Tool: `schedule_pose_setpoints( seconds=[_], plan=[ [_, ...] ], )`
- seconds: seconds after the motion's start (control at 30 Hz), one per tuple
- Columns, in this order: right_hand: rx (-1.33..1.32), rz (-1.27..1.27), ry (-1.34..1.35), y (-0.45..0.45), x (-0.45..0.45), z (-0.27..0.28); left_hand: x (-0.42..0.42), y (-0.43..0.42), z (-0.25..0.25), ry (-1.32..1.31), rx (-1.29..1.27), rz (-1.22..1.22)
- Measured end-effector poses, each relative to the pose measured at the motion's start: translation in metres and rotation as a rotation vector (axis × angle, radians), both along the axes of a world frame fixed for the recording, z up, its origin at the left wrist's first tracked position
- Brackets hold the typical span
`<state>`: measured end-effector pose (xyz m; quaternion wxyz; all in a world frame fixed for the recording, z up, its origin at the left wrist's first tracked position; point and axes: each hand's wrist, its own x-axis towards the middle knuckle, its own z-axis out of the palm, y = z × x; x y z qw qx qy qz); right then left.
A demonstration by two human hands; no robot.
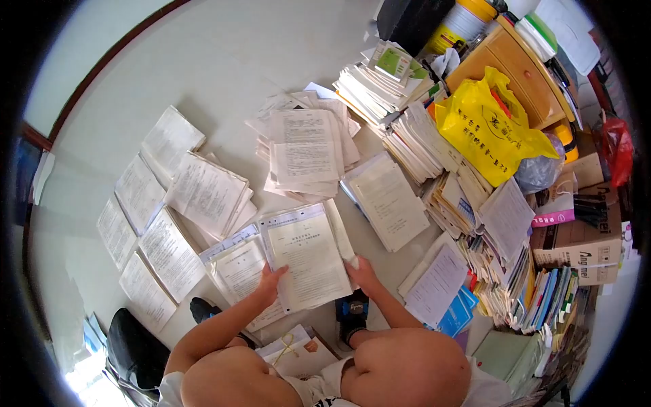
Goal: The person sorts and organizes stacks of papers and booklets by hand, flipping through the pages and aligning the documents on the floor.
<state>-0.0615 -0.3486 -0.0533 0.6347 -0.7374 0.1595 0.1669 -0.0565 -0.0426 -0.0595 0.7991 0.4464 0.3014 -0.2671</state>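
Between my knees, a stack of printed papers (312, 261) is held up, with its top sheet facing me. My left hand (271, 281) is closed on the stack's left edge, thumb on top. On the opposite side my right hand (363, 275) grips the right edge, where some sheets stick out past the others. Just left of the held stack, and partly behind my left forearm, lies another pile of papers (237, 275) on the floor. A pile of documents (386, 200) rests to the right, and a taller, uneven pile (305, 146) lies straight ahead.
Several paper piles (169, 254) spread over the floor at left. Stacked folders (502, 278) line the right side, near a yellow plastic bag (491, 129), a cardboard box (583, 247) and a wooden drawer cabinet (519, 74). A black bag-like object (135, 346) sits at lower left.
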Motion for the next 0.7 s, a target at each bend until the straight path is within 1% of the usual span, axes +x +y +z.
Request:
schedule_pose_setpoints(
  seconds=[0.03,0.07,0.13,0.17,0.2,0.23,0.27,0.3,0.33,0.37,0.4,0.47,0.5,0.57,0.6,0.67,0.7],
  plan=[
    [0.193,0.024,0.156,-0.001,-0.001,-0.003,0.005,-0.003,0.018,0.036,-0.019,0.014],
    [0.194,0.025,0.156,0.007,0.004,0.011,0.007,-0.004,0.028,0.074,-0.038,0.028],
    [0.335,0.146,0.235,0.024,0.012,0.035,0.006,-0.001,0.018,0.06,-0.056,0.001],
    [0.334,0.146,0.235,0.03,0.011,0.034,0.005,0.0,0.012,0.044,-0.075,-0.024],
    [0.224,0.209,0.208,0.035,0.01,0.032,0.004,0.0,0.005,0.041,-0.076,-0.023],
    [0.114,0.272,0.182,0.037,0.01,0.029,0.003,0.0,0.001,0.024,-0.017,-0.039],
    [0.113,0.272,0.186,0.031,0.014,0.015,0.001,0.0,-0.005,0.012,0.043,-0.055],
    [0.068,0.367,0.219,0.021,0.016,-0.003,-0.004,-0.001,-0.013,0.027,0.04,-0.054],
    [0.027,0.462,0.257,0.011,0.014,-0.016,-0.009,-0.001,-0.023,-0.046,0.068,-0.035],
    [-0.071,0.356,0.287,0.004,0.02,-0.016,-0.008,-0.002,-0.023,-0.127,0.097,-0.014],
    [-0.169,0.251,0.316,-0.003,0.03,-0.017,-0.01,-0.003,-0.021,-0.112,0.097,-0.012],
    [-0.334,0.096,0.251,-0.009,0.05,0.013,-0.005,-0.006,0.005,-0.173,0.164,0.008],
    [-0.332,0.099,0.26,-0.006,0.053,0.008,-0.006,-0.005,0.006,-0.164,0.166,0.008],
    [-0.169,0.01,-0.15,0.009,0.061,0.002,-0.001,-0.003,0.009,-0.33,0.22,-0.099],
    [-0.166,0.013,-0.143,0.016,0.06,0.0,-0.002,-0.003,0.012,-0.322,0.223,-0.097],
    [0.229,-0.049,0.065,0.03,0.064,0.018,0.007,-0.006,0.031,-0.436,0.219,-0.122],
    [0.231,-0.05,0.067,0.03,0.065,0.027,0.011,-0.006,0.036,-0.435,0.22,-0.123]
  ],
)
